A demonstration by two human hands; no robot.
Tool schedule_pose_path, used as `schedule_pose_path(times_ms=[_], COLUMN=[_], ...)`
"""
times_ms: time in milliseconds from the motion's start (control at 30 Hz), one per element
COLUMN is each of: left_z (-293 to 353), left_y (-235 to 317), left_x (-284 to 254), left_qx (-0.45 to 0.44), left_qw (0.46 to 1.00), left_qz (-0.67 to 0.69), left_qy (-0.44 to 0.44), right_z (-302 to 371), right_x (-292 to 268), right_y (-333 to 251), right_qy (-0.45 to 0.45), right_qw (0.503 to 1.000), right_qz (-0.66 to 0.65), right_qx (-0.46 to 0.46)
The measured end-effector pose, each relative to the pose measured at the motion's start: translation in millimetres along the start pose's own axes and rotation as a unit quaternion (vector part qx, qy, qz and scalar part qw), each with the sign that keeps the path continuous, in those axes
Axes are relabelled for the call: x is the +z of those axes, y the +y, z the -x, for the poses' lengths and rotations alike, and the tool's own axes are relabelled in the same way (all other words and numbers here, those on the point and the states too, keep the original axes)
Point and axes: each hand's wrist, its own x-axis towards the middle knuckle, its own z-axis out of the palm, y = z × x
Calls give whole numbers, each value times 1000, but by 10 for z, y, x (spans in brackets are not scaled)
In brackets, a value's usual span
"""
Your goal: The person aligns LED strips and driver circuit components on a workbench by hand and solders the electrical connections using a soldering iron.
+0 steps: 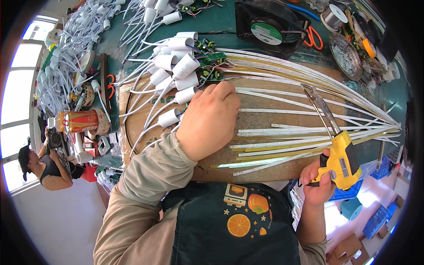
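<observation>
My right hand (319, 183) is wrapped round the grip of a yellow soldering gun (343, 161). Its long metal tip (316, 104) points up and left above a fan of white LED strips (282, 112). My left hand (214, 119) lies at the left ends of the strips, fingers curled down; whatever they hold is hidden beneath them. Small green circuit boards (215, 58) with thin wires stick out just beyond its knuckles. White cylindrical lamp caps (185, 67) with white cables lie in a heap beside it, one cap (169, 118) close to my wrist.
A brown board (265, 170) lies under the strips on a green table. Farther back are a black fan (269, 28), orange-handled scissors (313, 39), a solder spool (333, 17) and a round metal dish (346, 56). More capped cables and a red can (81, 121) stand left. Another person (46, 165) sits beyond.
</observation>
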Motion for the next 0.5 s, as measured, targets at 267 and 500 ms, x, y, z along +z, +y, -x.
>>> schedule_pose_path(times_ms=[267, 500], left_z=[24, -8], left_y=[-6, 26], left_x=[-23, -10], left_qx=[-10, -7], left_qw=[1000, 1000], left_qz=[7, 4], left_qy=[-4, -5], right_z=[-11, -25], right_x=[-34, -67], right_y=[64, 98], right_qy=[-16, -21], right_qw=[1000, 999], right_qz=[-1, -11], right_qx=[-21, -34])
